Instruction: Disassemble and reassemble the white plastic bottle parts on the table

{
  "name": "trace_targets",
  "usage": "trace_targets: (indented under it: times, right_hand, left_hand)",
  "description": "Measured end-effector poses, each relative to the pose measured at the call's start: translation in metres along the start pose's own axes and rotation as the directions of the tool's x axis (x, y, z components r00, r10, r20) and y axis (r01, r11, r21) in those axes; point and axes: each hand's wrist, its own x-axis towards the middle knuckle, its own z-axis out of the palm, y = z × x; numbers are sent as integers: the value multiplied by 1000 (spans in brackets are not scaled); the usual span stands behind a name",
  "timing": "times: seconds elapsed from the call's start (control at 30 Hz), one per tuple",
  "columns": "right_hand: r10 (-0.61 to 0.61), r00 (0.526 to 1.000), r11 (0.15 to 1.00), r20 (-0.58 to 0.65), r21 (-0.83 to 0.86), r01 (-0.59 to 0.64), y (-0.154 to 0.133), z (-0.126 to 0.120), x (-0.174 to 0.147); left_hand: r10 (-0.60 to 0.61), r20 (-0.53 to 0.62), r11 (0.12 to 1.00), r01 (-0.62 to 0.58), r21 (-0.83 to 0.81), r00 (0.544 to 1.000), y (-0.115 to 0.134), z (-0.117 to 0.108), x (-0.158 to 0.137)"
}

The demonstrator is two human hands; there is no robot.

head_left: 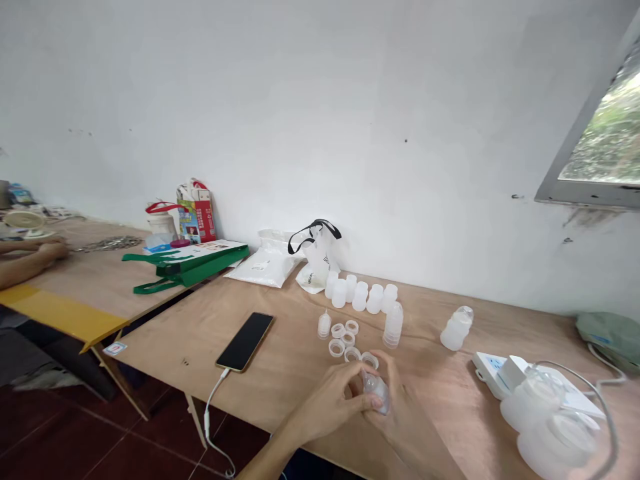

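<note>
My left hand (327,399) and my right hand (397,413) meet over the front of the table, fingers closed round a small translucent baby-bottle part (376,391). Fingers cover much of it, so I cannot tell whether it is a teat, a cap or both together. Just beyond my hands lie several white screw rings (337,347). A stack of bottle teats (324,326) stands left of the rings, and a stack of clear caps (393,327) to their right. Farther back is a group of frosted bottles (374,299). One capped bottle (456,329) stands apart on the right.
A phone (245,341) on a charging cable lies left. Along the wall are a green bag (200,263), a white plastic package (267,259) and a white bag with black handles (320,257). Right are a power strip (493,373) and large bottles (557,443). Another person's arms (30,260) rest far left.
</note>
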Motion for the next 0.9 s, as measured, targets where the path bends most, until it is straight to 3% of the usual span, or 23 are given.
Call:
trace_targets:
  times: [0.23,0.4,0.47,0.57,0.8,0.9]
  right_hand:
    - [-81,995,988,-52,-138,73,-3,12,-9]
    - [-35,996,999,-87,-35,32,-12,7,-6]
    - [-9,999,1000,-44,-19,9,-12,4,-5]
    - [-38,999,987,34,-156,43,-5,4,-2]
    - [-287,956,771,-54,-606,197,12,10,1]
    - [-389,919,653,-66,-724,224,16,11,1]
  left_hand:
    - [30,-220,998,-16,64,975,-4,17,5]
    - [142,-49,990,-141,21,989,5,-5,0]
    - [177,11,984,-177,34,984,10,-14,-3]
    - [176,18,982,-177,59,984,11,-18,-3]
    - [203,-190,979,-193,70,961,-3,12,5]
    - [125,-229,991,-130,-7,965,-10,19,9]
